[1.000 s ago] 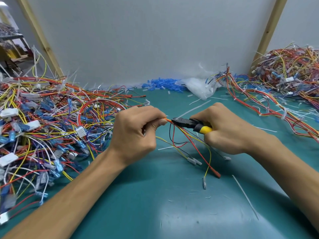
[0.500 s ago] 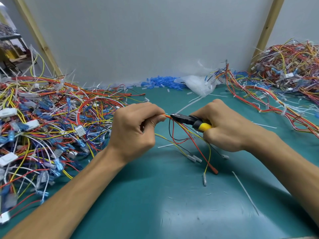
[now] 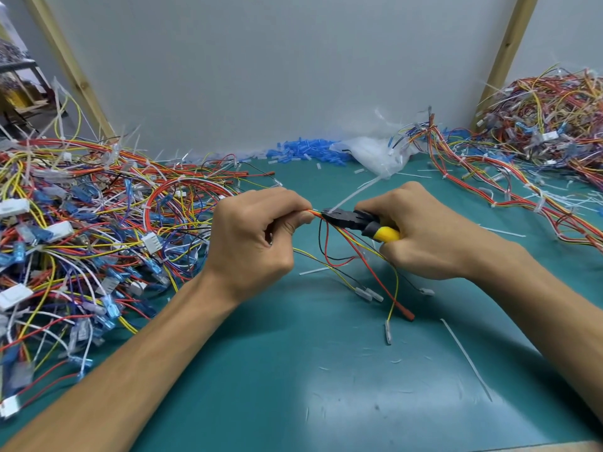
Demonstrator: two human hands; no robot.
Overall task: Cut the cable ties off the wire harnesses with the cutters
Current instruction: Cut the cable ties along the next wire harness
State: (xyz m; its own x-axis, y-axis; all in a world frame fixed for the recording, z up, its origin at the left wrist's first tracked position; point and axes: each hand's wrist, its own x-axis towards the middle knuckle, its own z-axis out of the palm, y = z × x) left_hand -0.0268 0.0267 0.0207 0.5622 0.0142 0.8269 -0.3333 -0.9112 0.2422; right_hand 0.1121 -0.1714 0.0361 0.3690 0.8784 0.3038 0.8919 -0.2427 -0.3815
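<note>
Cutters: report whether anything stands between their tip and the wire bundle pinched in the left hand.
Nothing visible does. The tip of the cutters meets the wire bundle beside the left hand; loose wires hang below, not between. The tie itself cannot be seen.

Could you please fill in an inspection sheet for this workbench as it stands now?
Surface: teal mat, scuffed, with a glare patch near the front.
Job's things: cutters, black head and yellow handle, tip at the harness held between the hands; whether a tie is in the blades cannot be told.
Clutter: white tie offcuts on the mat; blue sleeves heaped at the back; clear plastic bag beside them.
Grippers: left hand pinches the harness; right hand grips the cutters.
Cables: left pile of tangled harnesses; right pile in the far corner; tied bundle lying across the mat.
Surroundings: grey wall; wooden posts at either side.
</note>
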